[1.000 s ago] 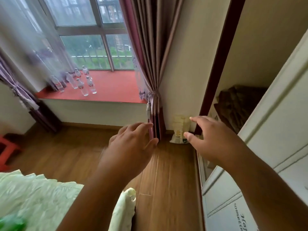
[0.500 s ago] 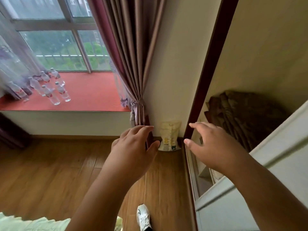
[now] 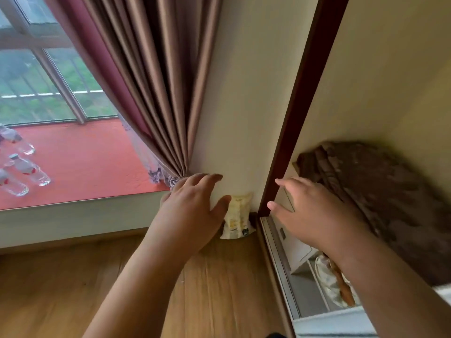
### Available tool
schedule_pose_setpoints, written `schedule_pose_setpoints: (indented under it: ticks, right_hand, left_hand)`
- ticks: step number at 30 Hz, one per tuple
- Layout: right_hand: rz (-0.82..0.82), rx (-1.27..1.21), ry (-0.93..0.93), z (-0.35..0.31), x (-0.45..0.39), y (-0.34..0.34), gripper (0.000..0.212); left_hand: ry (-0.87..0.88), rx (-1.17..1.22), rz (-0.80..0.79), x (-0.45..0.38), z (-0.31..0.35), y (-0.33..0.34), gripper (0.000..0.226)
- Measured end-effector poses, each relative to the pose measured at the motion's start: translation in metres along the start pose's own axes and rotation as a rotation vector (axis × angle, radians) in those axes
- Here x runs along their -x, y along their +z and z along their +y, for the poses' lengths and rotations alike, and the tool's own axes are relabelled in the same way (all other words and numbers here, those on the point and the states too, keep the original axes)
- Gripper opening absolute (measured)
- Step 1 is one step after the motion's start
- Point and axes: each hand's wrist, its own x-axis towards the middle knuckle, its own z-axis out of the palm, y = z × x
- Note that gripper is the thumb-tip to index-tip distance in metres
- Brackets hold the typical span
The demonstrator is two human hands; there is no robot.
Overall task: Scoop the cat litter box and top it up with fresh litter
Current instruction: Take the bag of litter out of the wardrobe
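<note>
Both hands (image 3: 246, 215) flank litter bag (image 3: 236, 220).

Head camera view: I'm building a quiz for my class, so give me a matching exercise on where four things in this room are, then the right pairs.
Things:
1. pale yellow bag
2. clear bottles
3. brown blanket
4. tied curtain

Places:
A. inside the open wardrobe
B. on the red window ledge
C. hanging beside the window
D. on the floor against the wall, in the corner

Pairs: 1-D, 2-B, 3-A, 4-C
</note>
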Motion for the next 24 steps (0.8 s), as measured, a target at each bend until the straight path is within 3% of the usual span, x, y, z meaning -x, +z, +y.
schedule_pose_setpoints:
  ticks: [7,15,20,24]
  right_hand:
    - [-0.022,-0.019,-0.015,0.0,-0.087,0.011,0.063]
    - [-0.121,-0.083,-0.081,0.018,-0.226,0.017,0.062]
    - [-0.202,-0.067,-0.109,0.037,-0.305,0.029,0.061]
    - [-0.253,-0.022,-0.082,0.048,-0.351,0.043,0.061]
  left_hand:
    - [-0.028,-0.026,-0.046,-0.07,-0.03,0.011,0.054]
    - [-0.178,-0.061,-0.013,-0.17,-0.056,0.026,0.052]
    - [-0.241,-0.099,-0.027,-0.232,-0.06,0.062,0.048]
    - [-0.29,-0.069,-0.128,-0.263,-0.065,0.099,0.05]
